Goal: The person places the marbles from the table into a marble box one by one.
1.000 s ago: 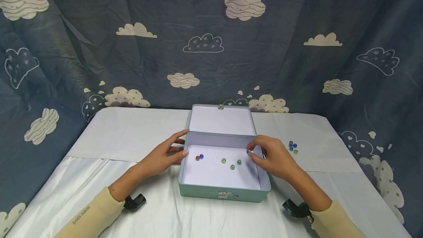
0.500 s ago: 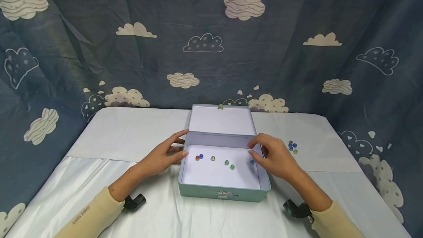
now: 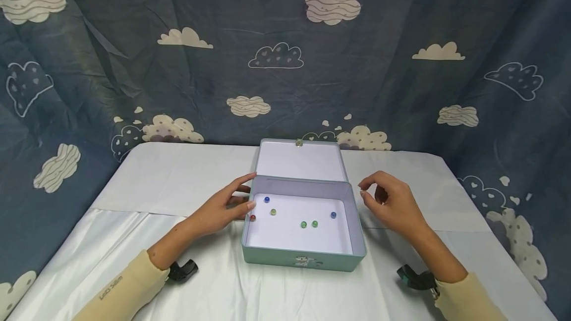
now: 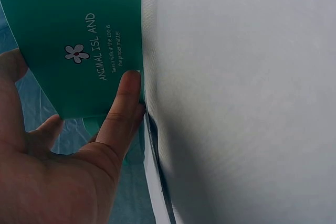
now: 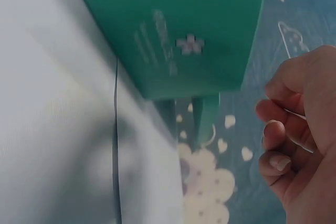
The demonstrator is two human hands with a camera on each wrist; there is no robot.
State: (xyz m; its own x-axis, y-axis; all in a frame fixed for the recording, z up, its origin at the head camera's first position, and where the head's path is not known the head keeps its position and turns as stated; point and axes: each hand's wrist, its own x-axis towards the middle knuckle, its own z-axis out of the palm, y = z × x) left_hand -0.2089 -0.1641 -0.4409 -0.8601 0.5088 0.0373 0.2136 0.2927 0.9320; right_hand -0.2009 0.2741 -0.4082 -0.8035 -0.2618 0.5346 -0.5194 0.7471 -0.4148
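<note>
A green tin box (image 3: 303, 257) with its lid (image 3: 301, 160) raised stands in the middle of the head view. My left hand (image 3: 220, 210) rests against the box's left side, fingers extended; the left wrist view shows a fingertip on its printed wall (image 4: 79, 24). Inside lie several glass marbles: a red marble (image 3: 253, 218) by the left wall, a blue marble (image 3: 266, 199), a yellowish marble (image 3: 273, 212), a green marble (image 3: 304, 224) and another blue marble (image 3: 333, 215) towards the right. Right of the box hovers my right hand (image 3: 394, 207), fingers loosely bent, nothing between thumb and forefinger.
A white cloth (image 3: 214, 281) covers the table. Behind it hangs a dark blue curtain (image 3: 285, 14) with cloud prints. The marbles seen earlier on the table to the right are hidden behind my right hand.
My right hand let go of a blue marble into the box, then moved right, out past the box's wall. Marbles rolled inside, the red one to the left wall. My left hand stayed put.
</note>
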